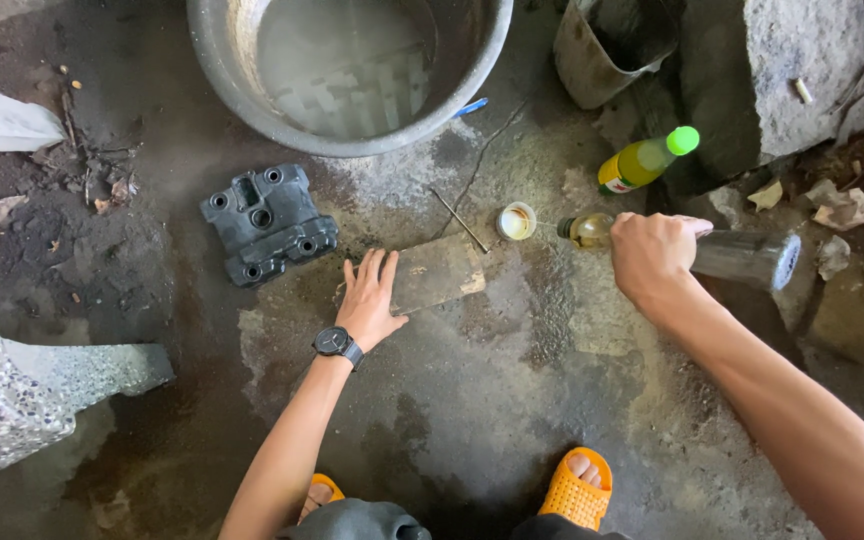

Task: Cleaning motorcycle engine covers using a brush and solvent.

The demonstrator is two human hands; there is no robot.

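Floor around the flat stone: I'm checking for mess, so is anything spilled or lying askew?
Yes. The concrete floor shows dark wet patches around the flat stone, and a green-capped bottle lies tipped on its side. The right hand holds a clear bottle horizontally.

Stained, damp concrete floor (pixel 512 400). A grey basin (pixel 352 70) sits at twelve o'clock, a rough stone block (pixel 782 70) at two, perhaps a terrazzo ledge (pixel 12 400) at eight.

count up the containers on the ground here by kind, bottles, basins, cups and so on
bottles: 2, a green-capped bottle standing apart and a clear bottle tipped in the right hand
small cup: 1
large basin: 1
dented metal pot: 1
total: 5
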